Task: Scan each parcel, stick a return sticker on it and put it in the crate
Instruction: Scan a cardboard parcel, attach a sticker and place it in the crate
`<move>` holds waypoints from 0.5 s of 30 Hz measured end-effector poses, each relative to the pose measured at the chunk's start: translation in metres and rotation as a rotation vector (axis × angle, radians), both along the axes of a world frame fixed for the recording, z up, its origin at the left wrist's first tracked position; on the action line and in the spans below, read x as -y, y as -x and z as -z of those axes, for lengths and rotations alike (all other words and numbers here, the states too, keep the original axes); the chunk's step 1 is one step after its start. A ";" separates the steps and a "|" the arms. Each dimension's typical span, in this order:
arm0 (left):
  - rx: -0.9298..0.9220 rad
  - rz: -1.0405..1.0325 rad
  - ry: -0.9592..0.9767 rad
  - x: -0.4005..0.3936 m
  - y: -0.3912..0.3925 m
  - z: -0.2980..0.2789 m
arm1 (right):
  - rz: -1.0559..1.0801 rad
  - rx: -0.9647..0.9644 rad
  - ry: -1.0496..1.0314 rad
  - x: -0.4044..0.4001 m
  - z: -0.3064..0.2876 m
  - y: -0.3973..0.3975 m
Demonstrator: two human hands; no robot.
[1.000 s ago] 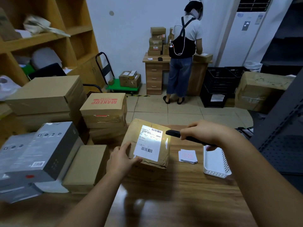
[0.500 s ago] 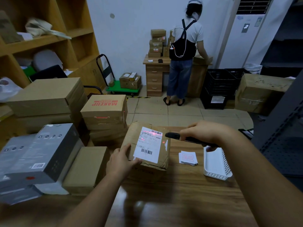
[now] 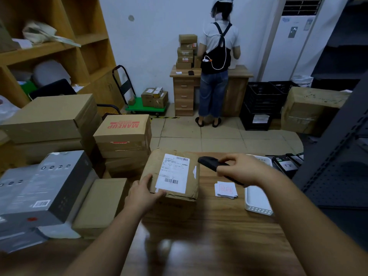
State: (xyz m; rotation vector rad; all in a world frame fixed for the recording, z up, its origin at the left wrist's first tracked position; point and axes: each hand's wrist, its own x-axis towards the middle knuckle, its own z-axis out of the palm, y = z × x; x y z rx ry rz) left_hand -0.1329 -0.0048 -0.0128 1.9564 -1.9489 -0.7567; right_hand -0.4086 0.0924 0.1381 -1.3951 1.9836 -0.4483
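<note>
Left hand [image 3: 143,194] steadies the parcel [image 3: 173,176]; right hand [image 3: 237,169] grips the scanner [image 3: 209,162]. Beside the parcel, return stickers [image 3: 226,189] lie unused; crating remains.

One cardboard box [image 3: 123,132] bears the red word "MAKEUP" on its top — printed upside down from this view. The parcel [image 3: 173,176] carries a white shipping label [image 3: 172,173] with two barcodes — its small print is unreadable.

Left of parcel [image 3: 173,176]: stacked boxes [image 3: 59,176] block. Right: sticker sheets [image 3: 226,189], white basket [image 3: 257,202]. Nearer side: bare tabletop [image 3: 199,246], passable.
</note>
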 end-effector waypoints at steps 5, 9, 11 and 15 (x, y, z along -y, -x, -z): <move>0.193 0.045 -0.008 0.006 0.010 0.000 | -0.023 -0.153 0.124 -0.014 0.085 -0.007; 0.275 0.185 0.190 0.009 0.022 0.012 | 0.050 -0.167 0.170 -0.027 0.139 -0.006; 0.264 0.268 0.245 0.010 0.033 0.015 | 0.069 -0.232 0.142 -0.033 0.166 0.001; 0.251 0.349 0.211 0.010 0.049 0.023 | 0.081 -0.368 0.042 -0.047 0.217 0.017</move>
